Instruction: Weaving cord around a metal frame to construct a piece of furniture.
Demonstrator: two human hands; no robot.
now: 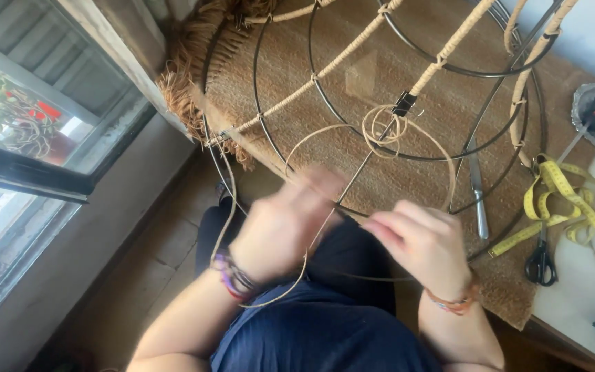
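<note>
Rattan cord on a wire lampshade frame

A thin tan rattan cord [373,131] loops just above both hands and trails below the left wrist; the black wire lampshade frame [408,155], partly cord-wrapped, lies tilted just beyond the fingers.

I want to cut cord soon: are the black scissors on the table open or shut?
Shut. The black scissors lie beside the yellow tape measure, handles together; the blades are partly hidden.

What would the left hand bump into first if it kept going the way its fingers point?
Probably the black wire rib of the frame, which the left hand fingertips nearly touch; blur makes depth unclear.
</note>
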